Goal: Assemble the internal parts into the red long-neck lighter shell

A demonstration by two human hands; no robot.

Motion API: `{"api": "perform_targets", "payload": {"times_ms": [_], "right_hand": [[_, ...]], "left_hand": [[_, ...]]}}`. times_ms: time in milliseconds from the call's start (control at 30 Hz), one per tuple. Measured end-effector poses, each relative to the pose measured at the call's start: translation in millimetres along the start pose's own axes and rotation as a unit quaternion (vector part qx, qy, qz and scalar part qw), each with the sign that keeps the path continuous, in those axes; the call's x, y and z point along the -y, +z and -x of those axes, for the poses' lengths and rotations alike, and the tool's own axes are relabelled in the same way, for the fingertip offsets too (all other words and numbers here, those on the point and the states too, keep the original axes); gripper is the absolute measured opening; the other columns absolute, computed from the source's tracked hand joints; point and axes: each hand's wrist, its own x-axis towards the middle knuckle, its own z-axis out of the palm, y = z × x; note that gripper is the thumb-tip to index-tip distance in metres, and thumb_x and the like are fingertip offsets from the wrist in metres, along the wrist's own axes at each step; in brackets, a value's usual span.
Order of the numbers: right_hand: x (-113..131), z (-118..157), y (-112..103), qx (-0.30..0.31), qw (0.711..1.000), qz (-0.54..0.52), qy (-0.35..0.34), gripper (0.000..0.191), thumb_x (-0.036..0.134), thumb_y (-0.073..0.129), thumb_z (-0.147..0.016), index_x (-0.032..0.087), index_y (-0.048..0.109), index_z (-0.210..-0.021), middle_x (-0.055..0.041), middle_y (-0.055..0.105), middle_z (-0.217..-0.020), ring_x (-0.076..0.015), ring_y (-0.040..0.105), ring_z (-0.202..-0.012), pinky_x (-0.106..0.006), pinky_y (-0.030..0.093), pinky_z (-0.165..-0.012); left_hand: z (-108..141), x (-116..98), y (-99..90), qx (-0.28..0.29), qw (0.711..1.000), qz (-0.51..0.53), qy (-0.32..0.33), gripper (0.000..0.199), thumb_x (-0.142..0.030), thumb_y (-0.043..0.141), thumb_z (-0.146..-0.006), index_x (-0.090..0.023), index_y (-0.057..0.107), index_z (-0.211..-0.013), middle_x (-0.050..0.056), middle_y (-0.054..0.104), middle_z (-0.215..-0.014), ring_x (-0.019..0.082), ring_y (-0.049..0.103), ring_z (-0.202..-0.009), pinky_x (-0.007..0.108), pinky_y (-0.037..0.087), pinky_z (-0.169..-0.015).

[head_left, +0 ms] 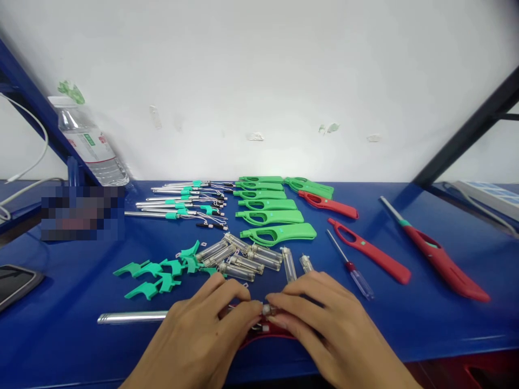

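Near the front edge lies a red lighter casing (270,334) with a long metal tube (132,317) running out to the left. My left hand (206,324) presses its fingers on the casing, thumb and index close to a small metal valve (267,309). From the other side my right hand (328,319) pinches at the valve end; the rest of the part there is hidden by its fingers. Just behind the hands are several clear fuel tanks (243,263), one standing apart (288,265), and several teal triggers (145,290).
Several green casings (284,233) and metal tubes with wires (154,214) lie farther back. Right: red casings (377,254), a screwdriver (357,275), an assembled red lighter (441,259). Left: a bottle (95,151) and a phone (16,283). A white wall (284,81) stands behind.
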Motion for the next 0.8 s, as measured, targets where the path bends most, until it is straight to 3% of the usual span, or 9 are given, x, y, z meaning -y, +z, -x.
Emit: {"api": "perform_targets", "payload": {"times_ms": [467,800], "right_hand": [[-1.6,3.5,0.0,0.036,0.999,-0.02,0.026,0.024,0.029,0.062,-0.123,0.028,0.085,-0.128,-0.0006,0.085,-0.112,-0.0243,0.079,-0.096,-0.044,0.063,-0.098],[1.2,1.5,1.8,0.023,1.0,0.005,0.012,0.034,0.031,0.053,-0.127,0.025,0.087,-0.124,-0.0029,0.084,-0.106,-0.0229,0.077,-0.089,-0.041,0.064,-0.092]], "left_hand": [[4.4,3.2,-6.4,0.053,0.999,-0.01,0.002,0.037,-0.005,0.052,-0.113,-0.028,0.07,-0.135,0.004,0.077,-0.119,0.024,0.074,-0.102,0.032,0.073,-0.078],[-2.6,-3.0,-11.0,0.009,1.0,-0.015,0.018,0.033,-0.016,0.042,-0.124,-0.028,0.069,-0.138,0.002,0.079,-0.117,0.022,0.077,-0.103,0.028,0.07,-0.075]]}}
